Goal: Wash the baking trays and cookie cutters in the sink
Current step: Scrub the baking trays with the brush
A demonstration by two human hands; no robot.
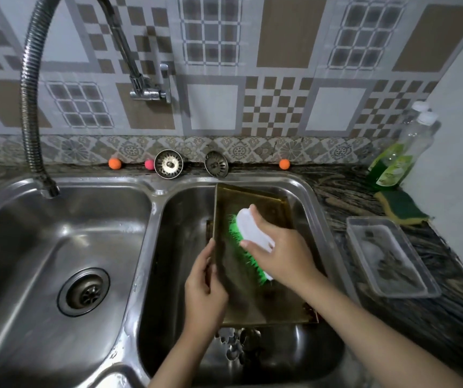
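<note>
A dark golden baking tray (252, 298) lies tilted in the right sink basin (180, 219), with another tray's edge (266, 196) showing behind it. My left hand (205, 287) grips the tray's left rim. My right hand (280, 253) holds a white scrub brush (254, 229) with green bristles pressed onto the tray's surface. Several metal cookie cutters (238, 345) lie on the basin floor below the tray's near edge.
The left basin (42, 247) has an open drain and a flexible faucet hose (28, 107) above it. Two strainer plugs (168, 164) lean at the back. On the right counter stand soap bottles (395, 161), a sponge (401, 208) and a clear plastic container (389, 256).
</note>
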